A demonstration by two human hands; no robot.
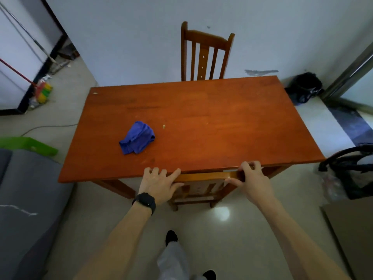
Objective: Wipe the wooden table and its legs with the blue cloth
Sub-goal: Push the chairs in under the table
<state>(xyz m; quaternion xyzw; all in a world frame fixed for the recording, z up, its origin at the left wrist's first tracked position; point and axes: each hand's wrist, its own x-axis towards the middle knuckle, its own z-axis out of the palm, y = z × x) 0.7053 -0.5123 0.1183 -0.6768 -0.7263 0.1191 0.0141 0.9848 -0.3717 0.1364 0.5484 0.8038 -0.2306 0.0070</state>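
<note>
- ok so both hands are on the near chair [201,176], the one tucked in under the front edge of the counter [222,122]. The left hand [159,182] has its fingers curled over one end of the top rail and its thumb laid along it. The right hand [250,178] is wrapped round the other end. Neither one is holding the cloth.
- my guess is the chair gets pulled clear first, so the front legs [118,187] can be reached. It's a solid wood chair, stiff and probably a bit heavy, so that two-handed hold on the rail makes sense.
- the blue cloth [137,138] sits crumpled on the left half of the counter, well apart from both hands, closer to the left one.
- it looks like soft, limp, light fabric, nothing fragile about it. I'd just scoop the whole bunch from above with one hand and wad it into a pad. A pinch at a corner would only let it dangle.
- there's a small pale crumb [164,126] just right of the cloth, plus faint specks further out, so the top does need a pass.
- the counter itself is hard, smooth and a bit glossy, so the cloth should slide easily on it.
- a far chair [205,55] stands against the wall behind.
</note>
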